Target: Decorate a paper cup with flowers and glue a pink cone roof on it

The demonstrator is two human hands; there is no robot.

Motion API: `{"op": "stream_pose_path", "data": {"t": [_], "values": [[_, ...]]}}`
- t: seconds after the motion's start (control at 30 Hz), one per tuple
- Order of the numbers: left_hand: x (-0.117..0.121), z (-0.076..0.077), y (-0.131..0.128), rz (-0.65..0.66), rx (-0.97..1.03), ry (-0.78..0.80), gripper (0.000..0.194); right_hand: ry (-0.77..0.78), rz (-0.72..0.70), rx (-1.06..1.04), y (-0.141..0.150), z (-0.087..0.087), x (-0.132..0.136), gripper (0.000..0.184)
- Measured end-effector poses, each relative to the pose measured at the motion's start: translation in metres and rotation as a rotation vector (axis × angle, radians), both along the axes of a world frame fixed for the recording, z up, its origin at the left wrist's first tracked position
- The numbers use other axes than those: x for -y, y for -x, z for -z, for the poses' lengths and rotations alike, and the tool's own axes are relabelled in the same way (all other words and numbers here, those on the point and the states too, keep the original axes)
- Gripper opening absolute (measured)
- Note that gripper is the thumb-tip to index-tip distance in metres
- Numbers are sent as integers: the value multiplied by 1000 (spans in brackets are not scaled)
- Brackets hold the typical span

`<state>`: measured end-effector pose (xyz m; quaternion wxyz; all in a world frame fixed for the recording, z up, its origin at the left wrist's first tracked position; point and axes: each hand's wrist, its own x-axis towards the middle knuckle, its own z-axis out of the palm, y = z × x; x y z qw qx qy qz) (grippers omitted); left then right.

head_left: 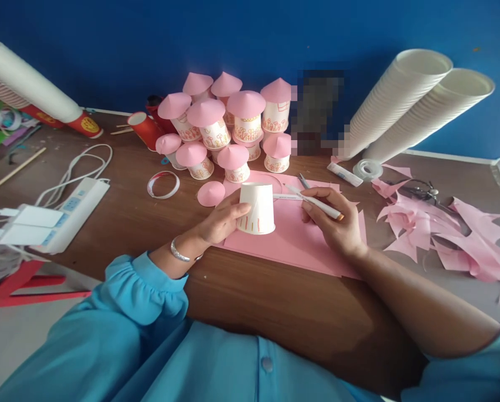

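Both hands are near the middle of the frame, each grasping something. Left hand (221, 219) has the cup (256, 206) gripped at its side, thumb on the near face; the cup is upside down, rim lowest, with short red and orange strokes just above the rim. Right hand (336, 220) pinches a white pen (324, 207) between thumb and fingers, its orange end toward the right, its other end pointing left. A second white stick (287, 196) runs from near the cup toward that hand; whether it is held, I cannot tell. Under and behind them lie pink sheets (270, 245) on the brown surface (241, 290). Just left of the cup lies a loose pink cone (211, 194), with a tape roll (163, 185) farther left. Behind, at upper centre, cluster cups with pink cone roofs (206, 113) and red and orange drawings, beside a red cup (144, 131). At upper right lean tall cup stacks (396, 100), with clear tape (368, 170) at their foot; pink scraps (413, 218) lie at right. A power strip (86, 204) is at left, another cup stack (34, 84) at upper left, and a blue wall (250, 33) spans the top
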<state>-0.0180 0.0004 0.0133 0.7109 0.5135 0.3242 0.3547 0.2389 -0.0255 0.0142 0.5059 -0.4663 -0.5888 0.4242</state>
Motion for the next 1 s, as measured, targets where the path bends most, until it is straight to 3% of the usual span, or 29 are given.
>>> {"op": "stream_pose_path", "data": {"t": [0.2, 0.4, 0.53, 0.67, 0.77, 0.87, 1.0], "values": [[4, -2, -10, 40, 183, 191, 55, -21, 10, -151, -2, 2, -4, 24], [1, 2, -10, 50, 278, 292, 49, 22, 5, -350, 0, -11, -5, 31], [1, 6, -11, 49, 258, 300, 61, 82, -74, -361, 3, -16, 5, 21], [2, 8, -13, 64, 252, 302, 59, 74, -213, -309, 7, -14, 18, 25], [1, 9, -13, 73, 258, 262, 59, 30, -279, -322, 10, -11, 22, 12], [0, 9, -11, 114, 218, 201, 67, 20, -262, -315, 10, -8, 23, 6], [1, 5, -10, 124, 127, 155, 94, -8, -201, -232, 8, -7, 25, 10]]}}
